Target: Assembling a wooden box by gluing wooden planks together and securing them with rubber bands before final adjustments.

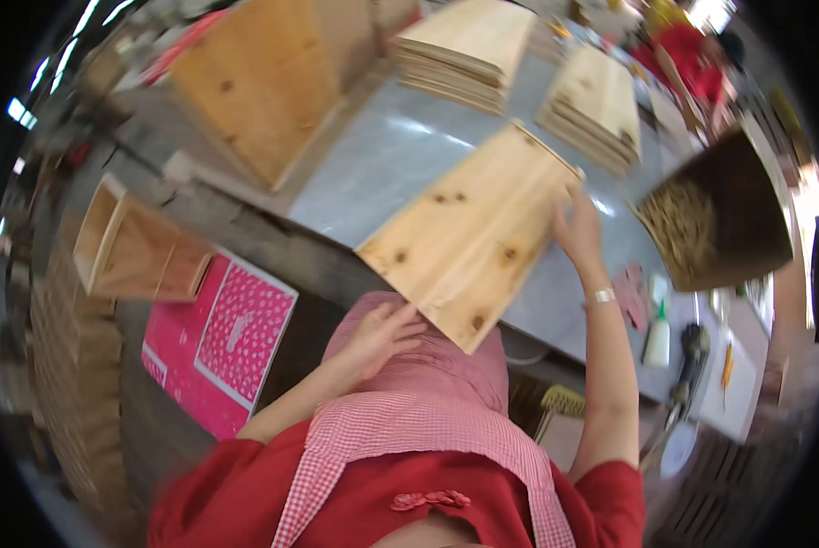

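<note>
A pale, knotty wooden panel [473,228] lies slantwise over the grey tabletop, with its near end reaching past the table edge above my lap. A thin strip runs along its far end. My right hand [575,233] grips the panel's right edge close to the far corner. By the near left corner, my left hand [384,336] rests over my checked apron, fingers stretched out and apart. Its fingertips come close to the panel; whether they touch it I cannot tell.
Behind the panel stand two stacks of boards [464,59] [601,105]. A large board [254,87] leans at far left, above a wooden box [144,251] and pink carton [217,347]. At right are an open bin of strips [729,210], a glue bottle [658,340] and another person [688,64].
</note>
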Motion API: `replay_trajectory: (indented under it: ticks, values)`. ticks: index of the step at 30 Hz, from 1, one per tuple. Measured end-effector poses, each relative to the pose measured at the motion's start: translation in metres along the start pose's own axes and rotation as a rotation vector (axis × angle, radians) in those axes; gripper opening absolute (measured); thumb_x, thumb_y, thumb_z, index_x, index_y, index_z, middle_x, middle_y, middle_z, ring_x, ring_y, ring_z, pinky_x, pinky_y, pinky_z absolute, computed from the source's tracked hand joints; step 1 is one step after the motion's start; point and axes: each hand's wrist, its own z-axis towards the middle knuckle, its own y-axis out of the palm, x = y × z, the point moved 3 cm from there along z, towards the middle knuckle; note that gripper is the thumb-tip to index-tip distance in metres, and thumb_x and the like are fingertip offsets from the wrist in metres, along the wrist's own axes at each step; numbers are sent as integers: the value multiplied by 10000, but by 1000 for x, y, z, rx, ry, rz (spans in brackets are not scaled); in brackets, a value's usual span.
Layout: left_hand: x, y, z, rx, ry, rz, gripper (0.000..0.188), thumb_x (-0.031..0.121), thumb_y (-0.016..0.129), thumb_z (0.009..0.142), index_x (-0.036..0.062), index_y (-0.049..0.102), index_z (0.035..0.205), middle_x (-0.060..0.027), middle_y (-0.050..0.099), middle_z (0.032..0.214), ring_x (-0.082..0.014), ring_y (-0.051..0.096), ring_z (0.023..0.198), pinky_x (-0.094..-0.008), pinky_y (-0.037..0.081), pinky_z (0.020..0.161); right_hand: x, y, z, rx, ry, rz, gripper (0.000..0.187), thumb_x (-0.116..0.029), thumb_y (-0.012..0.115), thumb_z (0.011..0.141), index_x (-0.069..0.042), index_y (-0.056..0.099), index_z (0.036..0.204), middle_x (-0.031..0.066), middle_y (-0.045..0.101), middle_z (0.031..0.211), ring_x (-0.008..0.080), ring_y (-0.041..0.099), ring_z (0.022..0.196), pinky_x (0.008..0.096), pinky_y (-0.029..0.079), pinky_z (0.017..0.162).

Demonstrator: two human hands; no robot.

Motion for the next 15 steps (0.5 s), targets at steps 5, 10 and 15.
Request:
replay_trajectory:
  ticks: [5, 10, 15]
  values:
    - [15, 10, 10, -45, -14, -41, 374, 279, 599, 999, 30, 496, 1259, -119, 606, 1253, -225, 610, 1125, -372, 519, 913, 33, 42, 45, -10, 12, -216, 405, -238, 616, 877, 29, 587, 1179, 244, 616, 1194, 412, 573, 1126, 463, 473, 963]
    - [14, 6, 15, -58, -24, -93, 382, 247, 614, 987, 2, 539, 1269, -124, 659, 1189, -216, 665, 1015, -362, 557, 870, 37, 74, 91, -223, 73, -214, 358, -234, 599, 886, 7, 598, 1151, 237, 619, 1172, 420, 578, 1103, 472, 468, 973]
    - [18, 1, 26, -40, 4, 13, 432, 324, 614, 988, -10, 560, 1256, -124, 662, 1176, -210, 658, 1015, -357, 535, 889, 26, 84, 107, -218, 121, -267, 372, -333, 591, 894, -4, 628, 1063, 240, 630, 1120, 412, 598, 1067, 505, 474, 935]
